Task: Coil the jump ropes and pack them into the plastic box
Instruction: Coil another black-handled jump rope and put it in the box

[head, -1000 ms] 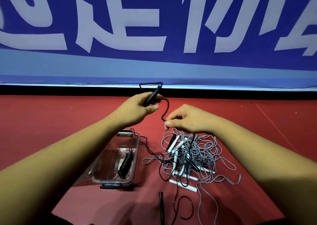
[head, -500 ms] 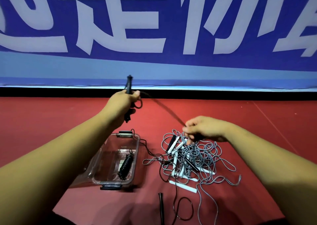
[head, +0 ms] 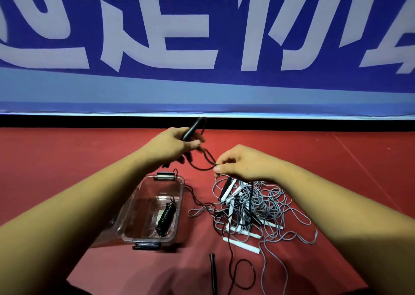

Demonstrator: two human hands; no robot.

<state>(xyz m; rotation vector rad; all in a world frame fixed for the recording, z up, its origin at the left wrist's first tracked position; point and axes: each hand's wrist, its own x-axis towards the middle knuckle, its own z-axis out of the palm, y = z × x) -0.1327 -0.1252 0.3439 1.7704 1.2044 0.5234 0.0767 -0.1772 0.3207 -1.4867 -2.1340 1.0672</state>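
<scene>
The red floor runs under everything here, and I read it from my end outward. Nearest me a loose black handle lies on its own, in nobody's grip. Just beyond it sits the pile of grey ropes, a slack tangle with white handles poking through it. None of that looks sorted, so I count the whole pile as work left to do.

Just left of the pile stands the plastic box, open at the top. One coiled black rope lies inside near its right wall. That is the only rope I can call packed.

Past the box both hands are up off the floor. The left hand has its fingers wrapped round a black handle, which sticks up and away from the fist. The right hand hovers over the far edge of the pile, thumb and forefinger pinched on the black cord that sags between the two hands. I judge this to be the second rope, its coiling barely begun, since much of its cord seems to trail down through the pile.

Behind the hands, a blue banner with large white characters closes the view.
</scene>
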